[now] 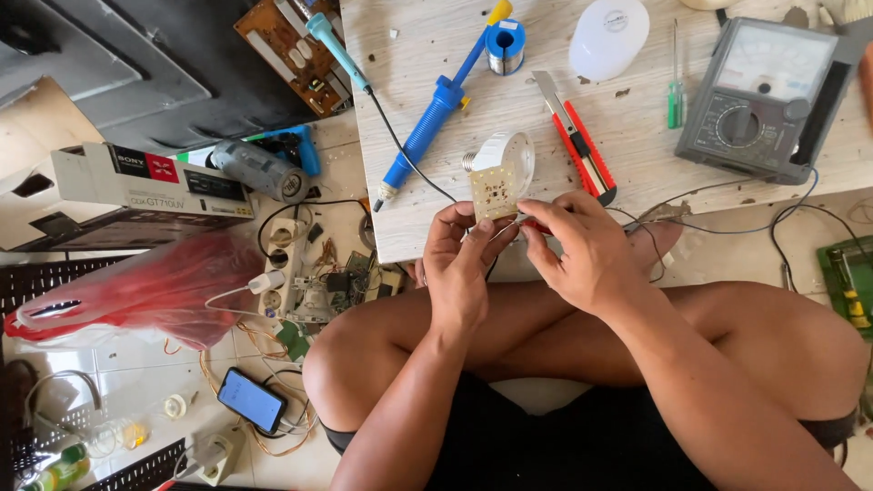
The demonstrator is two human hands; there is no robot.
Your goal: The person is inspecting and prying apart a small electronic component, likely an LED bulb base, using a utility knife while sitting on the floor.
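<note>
My left hand [459,259] pinches the lower edge of a small pale circuit board [496,189] dotted with tiny components. Just behind the board lies a white bulb housing [503,155] with a metal screw base, on its side on the low wooden table [627,155]. My right hand [582,250] is closed beside the board on something thin with a bit of red showing; what it is stays hidden by the fingers. Both hands hover at the table's near edge, above my crossed legs.
On the table: a blue desoldering pump [427,127], a solder spool [506,45], a red utility knife [577,141], a green screwdriver [675,91], a white dome cover [609,36], an analog multimeter [768,95]. Floor left holds a phone [252,398], power strip, red bag, boxes.
</note>
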